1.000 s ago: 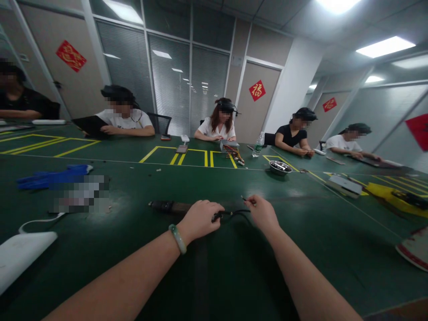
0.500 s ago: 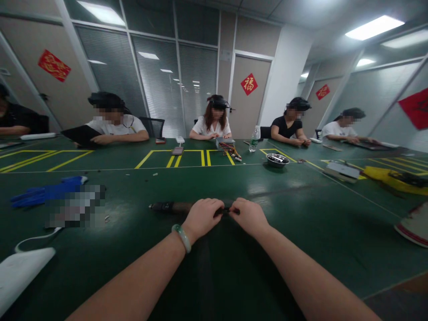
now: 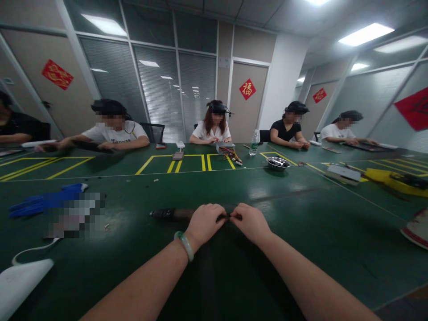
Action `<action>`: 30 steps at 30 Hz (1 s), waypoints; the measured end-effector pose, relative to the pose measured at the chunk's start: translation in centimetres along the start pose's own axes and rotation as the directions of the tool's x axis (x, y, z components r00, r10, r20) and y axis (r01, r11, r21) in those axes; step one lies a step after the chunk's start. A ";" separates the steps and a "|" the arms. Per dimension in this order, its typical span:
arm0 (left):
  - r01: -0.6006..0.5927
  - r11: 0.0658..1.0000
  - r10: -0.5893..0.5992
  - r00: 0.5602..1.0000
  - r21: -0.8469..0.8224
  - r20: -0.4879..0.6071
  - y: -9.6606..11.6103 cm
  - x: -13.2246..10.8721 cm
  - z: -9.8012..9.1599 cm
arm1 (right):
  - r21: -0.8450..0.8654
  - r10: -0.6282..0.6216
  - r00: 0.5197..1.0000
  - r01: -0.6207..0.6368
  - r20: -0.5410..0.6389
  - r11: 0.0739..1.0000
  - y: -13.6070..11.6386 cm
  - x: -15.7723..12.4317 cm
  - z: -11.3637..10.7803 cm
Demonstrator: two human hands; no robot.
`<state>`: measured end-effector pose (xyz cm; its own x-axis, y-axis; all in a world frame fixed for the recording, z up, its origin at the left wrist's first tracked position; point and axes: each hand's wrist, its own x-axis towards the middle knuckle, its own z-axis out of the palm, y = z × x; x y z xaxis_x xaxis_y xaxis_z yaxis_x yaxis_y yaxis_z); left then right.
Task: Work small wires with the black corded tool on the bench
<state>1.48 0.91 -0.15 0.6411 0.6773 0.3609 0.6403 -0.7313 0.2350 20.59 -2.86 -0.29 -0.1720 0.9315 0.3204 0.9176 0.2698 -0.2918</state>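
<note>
My left hand [image 3: 206, 219], with a pale green bangle [image 3: 184, 246] at its wrist, is closed with the fingertips pinched. My right hand [image 3: 250, 222] faces it, likewise pinched, the two sets of fingertips almost touching. Something small and dark shows between them, too hidden to name. Behind my left hand lies a long, dark, screwdriver-like tool [image 3: 167, 214] with a brownish body, its narrow tip pointing left. My hand covers its right end, so I cannot tell whether the small dark piece belongs to it.
On the green table [image 3: 301, 249], blue gloves [image 3: 30, 204] and a blurred-out device [image 3: 75, 214] with a white cable lie left. Further off stand a metal bowl [image 3: 278, 164], a water bottle [image 3: 254, 143] and a grey box with wires [image 3: 225, 147]. Several people sit opposite.
My hands keep their pinched pose, with small finger shifts. The whole view has tilted slightly upward. Across the table at left, a person has lowered a dark flat object and stretched out an arm.
</note>
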 end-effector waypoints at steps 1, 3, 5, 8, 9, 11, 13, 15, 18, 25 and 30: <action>0.000 1.000 0.000 1.000 0.003 0.004 0.0 0.0 0.0 | 0.000 -0.002 1.000 0.002 0.008 1.000 -0.1 0.0 0.0; -0.002 1.000 0.002 1.000 0.012 0.011 0.0 0.0 0.0 | -0.015 -0.016 1.000 0.016 0.018 1.000 -0.3 0.0 0.1; -0.005 1.000 0.004 1.000 0.017 0.011 -0.1 0.0 0.1 | -0.030 -0.024 1.000 0.025 0.011 0.999 -0.5 0.0 0.1; -0.007 1.000 0.007 1.000 0.015 -0.005 -0.2 0.0 0.3 | -0.010 0.006 1.000 -0.006 -0.013 1.000 -0.7 -0.1 0.2; -0.007 1.000 0.007 1.000 0.015 -0.009 -0.2 0.0 0.3 | 0.002 0.022 1.000 -0.022 -0.013 1.000 -0.7 -0.1 0.2; -0.002 1.000 0.003 1.000 0.015 -0.014 -0.2 0.0 0.4 | 0.025 0.051 0.999 -0.051 -0.004 0.998 -0.6 0.0 0.2; 0.003 1.000 -0.003 1.000 0.014 -0.015 -0.2 0.0 0.3 | 0.044 0.072 0.997 -0.072 0.006 0.996 -0.4 0.0 0.3; 0.009 1.000 -0.009 1.000 0.014 -0.015 -0.1 0.1 0.3 | 0.063 0.082 0.997 -0.082 0.005 0.995 -0.2 0.1 0.3; 0.015 1.000 -0.015 1.000 0.021 -0.016 0.0 0.1 0.3 | 0.061 0.084 0.996 -0.084 0.000 0.995 0.0 0.2 0.2; 0.040 0.998 -0.041 0.999 0.039 0.009 0.2 0.1 0.2 | 0.054 0.067 0.998 -0.067 0.010 0.996 -0.1 0.1 0.2; 0.043 0.998 -0.044 0.999 0.044 0.023 0.5 0.1 -0.2 | 0.098 0.075 0.997 -0.076 0.014 0.992 0.1 0.2 0.3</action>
<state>1.82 0.56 0.16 0.6220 0.7102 0.3299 0.6848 -0.6976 0.2106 20.52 -2.59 -0.54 -0.1077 0.9525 0.2848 0.8884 0.2207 -0.4025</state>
